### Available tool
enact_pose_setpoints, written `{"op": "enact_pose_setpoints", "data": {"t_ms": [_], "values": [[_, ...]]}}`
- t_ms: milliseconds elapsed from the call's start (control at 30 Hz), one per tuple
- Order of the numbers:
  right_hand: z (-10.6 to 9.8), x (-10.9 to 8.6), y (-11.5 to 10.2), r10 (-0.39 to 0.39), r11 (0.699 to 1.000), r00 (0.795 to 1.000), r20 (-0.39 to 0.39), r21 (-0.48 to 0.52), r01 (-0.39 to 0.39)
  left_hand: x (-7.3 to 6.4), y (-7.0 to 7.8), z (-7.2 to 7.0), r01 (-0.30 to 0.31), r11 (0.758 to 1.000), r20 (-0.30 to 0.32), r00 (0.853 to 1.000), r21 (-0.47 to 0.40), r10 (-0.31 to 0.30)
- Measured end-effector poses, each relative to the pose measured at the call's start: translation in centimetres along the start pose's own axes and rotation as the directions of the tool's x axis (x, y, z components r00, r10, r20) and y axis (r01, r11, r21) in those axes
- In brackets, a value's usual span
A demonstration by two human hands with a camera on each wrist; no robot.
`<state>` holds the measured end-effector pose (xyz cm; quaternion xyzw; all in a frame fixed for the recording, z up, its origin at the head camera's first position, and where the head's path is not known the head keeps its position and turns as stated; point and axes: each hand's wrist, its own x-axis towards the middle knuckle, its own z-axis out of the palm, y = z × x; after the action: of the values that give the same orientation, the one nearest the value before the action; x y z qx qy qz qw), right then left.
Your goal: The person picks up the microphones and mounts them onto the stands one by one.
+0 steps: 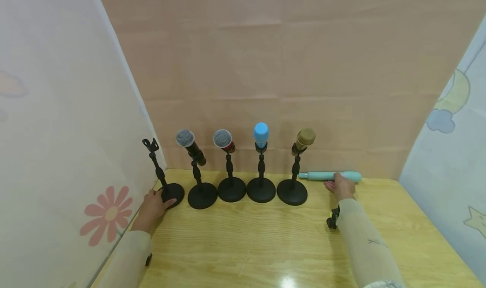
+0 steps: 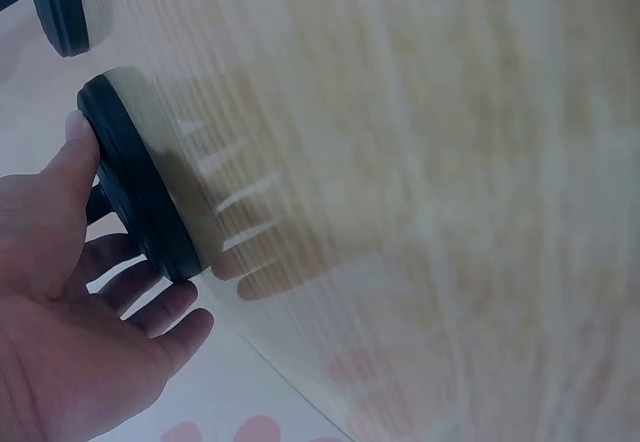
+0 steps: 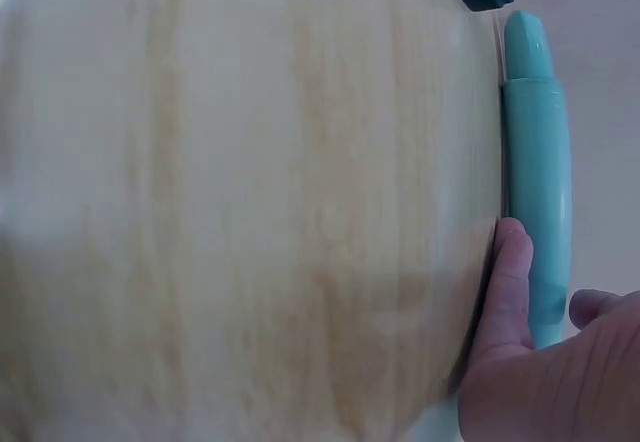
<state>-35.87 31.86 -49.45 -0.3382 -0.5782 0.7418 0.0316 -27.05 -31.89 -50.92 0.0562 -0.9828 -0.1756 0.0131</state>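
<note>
At the left end of the row stands a black desktop microphone stand (image 1: 160,174) with an unfilled clip on top. My left hand (image 1: 152,205) grips its round base (image 2: 140,182), thumb on one side and fingers along the opposite edge in the left wrist view. At the back right, a long turquoise cylinder (image 1: 319,176) with a narrower end lies along the table's rear edge. My right hand (image 1: 343,187) holds it near its thicker right part, thumb and fingers on opposite sides in the right wrist view.
Beside the left stand, several black stands hold microphones: a black one with silver head (image 1: 185,138), a red one with silver head (image 1: 223,139), a blue-headed one (image 1: 261,132) and a gold one (image 1: 306,137). Walls flank the wooden table (image 1: 247,241) left, right and behind.
</note>
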Motion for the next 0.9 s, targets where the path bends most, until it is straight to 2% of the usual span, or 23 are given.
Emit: {"op": "enact_pose_setpoints", "data": {"t_ms": [167,267,467,600,733,900], "values": [[-1.0,0.3,0.6,0.011,0.997,1.000,0.023,-0.073,-0.009,-0.5,0.1,0.2,-0.034,0.999,0.002,0.999,0.029,0.034],[-1.3,0.5,0.9,0.026,0.997,0.999,0.024,-0.075,-0.025,-0.9,0.0,0.4,-0.060,0.998,-0.009,0.998,0.030,0.060],[-1.0,0.4,0.5,0.047,0.998,0.999,-0.008,0.041,-0.046,-1.3,-0.1,0.7,-0.090,0.996,-0.028,0.996,-0.017,0.090],[-1.0,0.5,0.1,0.038,0.993,0.999,-0.024,0.109,-0.036,-1.5,-0.3,1.0,-0.119,0.991,-0.006,0.993,-0.057,0.119],[-1.1,0.1,-0.4,-0.018,0.984,1.000,0.000,0.175,0.018,-2.2,-0.3,1.0,-0.125,0.990,0.005,0.992,-0.067,0.125],[-1.6,-0.7,-1.0,-0.094,0.982,0.996,0.000,0.167,0.093,-3.1,-0.3,0.9,-0.115,0.992,0.012,0.993,-0.049,0.116]]}}
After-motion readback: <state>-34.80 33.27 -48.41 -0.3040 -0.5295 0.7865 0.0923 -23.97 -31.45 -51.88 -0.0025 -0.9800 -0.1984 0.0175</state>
